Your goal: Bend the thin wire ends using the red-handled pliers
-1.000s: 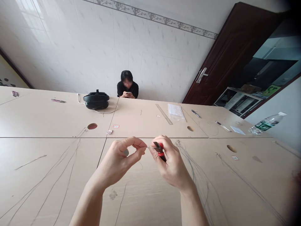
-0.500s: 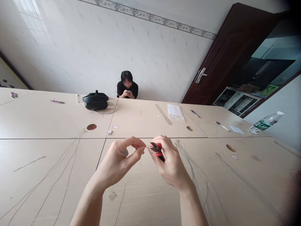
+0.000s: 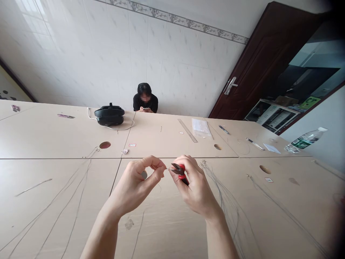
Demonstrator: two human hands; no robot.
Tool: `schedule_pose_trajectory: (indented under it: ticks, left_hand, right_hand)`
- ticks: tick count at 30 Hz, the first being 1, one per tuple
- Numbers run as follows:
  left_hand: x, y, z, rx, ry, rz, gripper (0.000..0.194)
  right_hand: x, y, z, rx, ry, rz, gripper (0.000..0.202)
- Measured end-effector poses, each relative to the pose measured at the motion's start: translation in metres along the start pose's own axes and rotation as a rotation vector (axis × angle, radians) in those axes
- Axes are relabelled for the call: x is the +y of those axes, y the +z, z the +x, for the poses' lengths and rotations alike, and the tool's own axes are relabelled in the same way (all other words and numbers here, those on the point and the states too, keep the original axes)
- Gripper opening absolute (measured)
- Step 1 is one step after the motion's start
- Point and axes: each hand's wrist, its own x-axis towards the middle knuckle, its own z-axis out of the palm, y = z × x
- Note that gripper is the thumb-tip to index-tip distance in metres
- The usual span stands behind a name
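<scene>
My left hand (image 3: 138, 185) pinches a thin wire (image 3: 167, 169) between thumb and fingertips at the centre. Just right of it, my right hand (image 3: 195, 185) is wrapped round pliers (image 3: 181, 172) with red and black handles. The pliers' jaws point left and stand slightly apart, close to the wire. The wire's right end lies by my right fingertips; whether they grip it is too small to tell. A bundle of thin grey wires (image 3: 221, 187) lies on the table right of my right hand. More long strands (image 3: 77, 183) spread over the left side.
Across the table (image 3: 151, 144) a person (image 3: 145, 99) sits holding a phone. Along the far side are a black headset (image 3: 110, 115), a steel ruler (image 3: 187, 131), a plastic bag with paper (image 3: 201, 127), pens (image 3: 254, 144) and a water bottle (image 3: 306, 140). Round holes (image 3: 105, 145) pierce the tabletop.
My left fingertips have shifted very slightly left, showing a bit more wire between the hands. The person opposite has lowered the phone a little. The pliers stay in my right hand.
</scene>
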Motion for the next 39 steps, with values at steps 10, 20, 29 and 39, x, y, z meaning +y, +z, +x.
schedule_pose_trajectory:
  ticks: [10, 20, 29, 39]
  left_hand:
    - [-0.0011, 0.0001, -0.0019, -0.008, -0.02, -0.02, 0.022]
    - [0.0003, 0.005, -0.0006, -0.005, -0.052, -0.041, 0.021]
    - [0.0006, 0.0086, -0.0005, -0.008, -0.045, -0.132, 0.02]
    - [0.0009, 0.0079, -0.0018, 0.029, -0.08, -0.21, 0.02]
  right_hand:
    - [-0.0003, 0.0006, 0.0022, -0.005, -0.014, -0.02, 0.026]
    - [-0.0023, -0.0003, 0.0029, -0.003, -0.038, -0.056, 0.024]
    - [-0.0011, 0.0015, 0.0003, 0.013, -0.039, -0.024, 0.023]
    - [-0.0015, 0.0075, 0.0025, 0.07, 0.024, 0.063, 0.013]
